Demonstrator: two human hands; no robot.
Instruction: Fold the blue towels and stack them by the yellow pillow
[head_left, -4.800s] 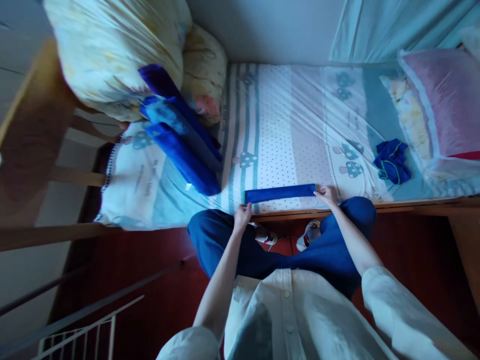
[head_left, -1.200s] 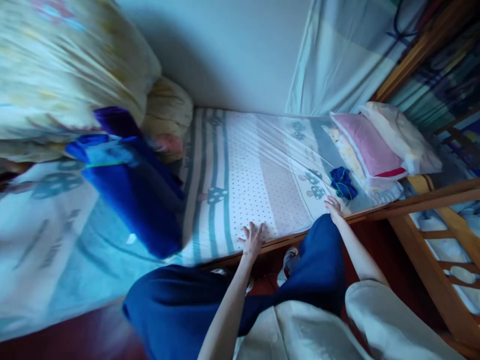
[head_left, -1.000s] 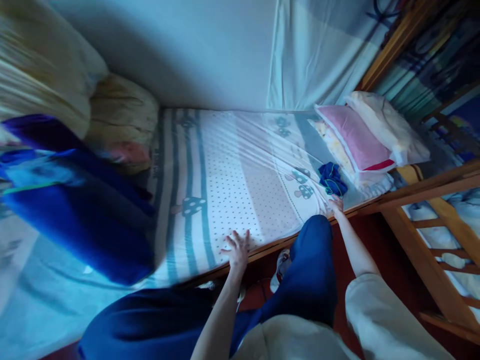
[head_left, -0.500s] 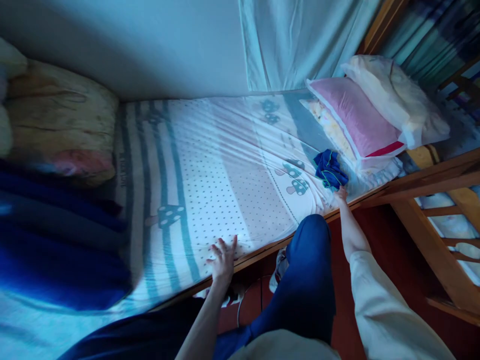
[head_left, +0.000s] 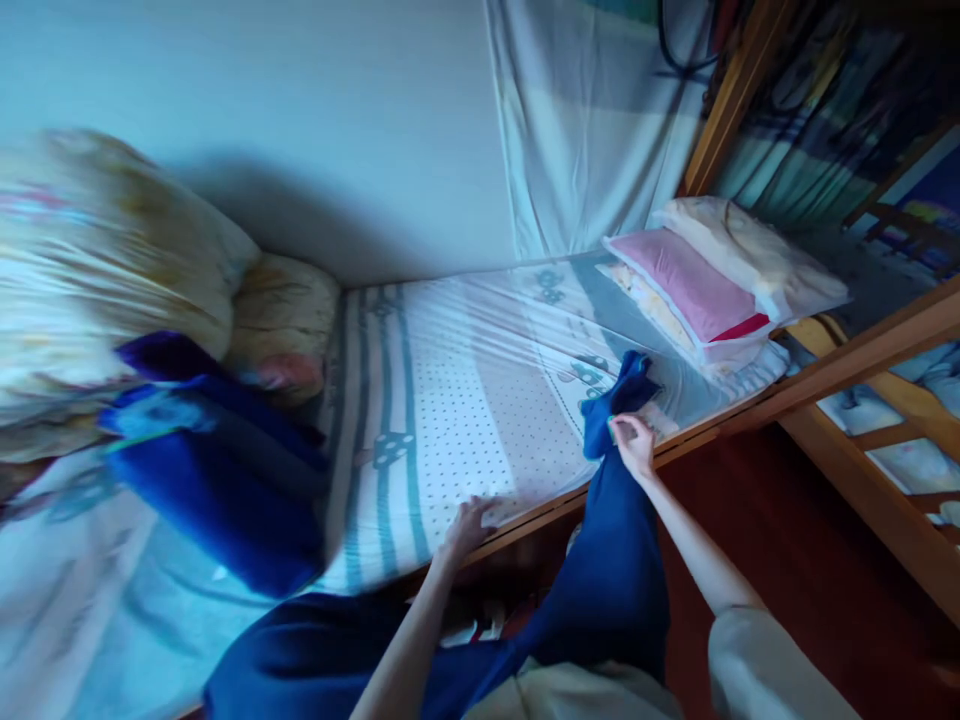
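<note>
My right hand (head_left: pixel 636 445) pinches a crumpled blue cloth (head_left: pixel 619 400) by its near edge, just above the front rail of the bed and my right knee. A bit of green trim shows at the fingertips; whether the cloth is a garment I cannot tell. With its fingers apart, my left hand (head_left: pixel 466 527) rests on the near edge of the dotted bed sheet (head_left: pixel 457 430) and holds nothing. The sheet has mushroom prints and stripes, and creases run across its far half.
At the right end of the bed lie a pink pillow (head_left: pixel 690 285) and a pale bagged bundle (head_left: pixel 757 250). Folded blue clothes (head_left: pixel 225 480) and large floral bundles (head_left: pixel 112 260) sit to the left. A wooden bed rail (head_left: pixel 810 375) runs along the right.
My right hand has drawn the blue cloth left and nearer, lifting it off the spot beside the pillows. My left hand stays on the bed edge, its fingers less spread. The view has turned left.
</note>
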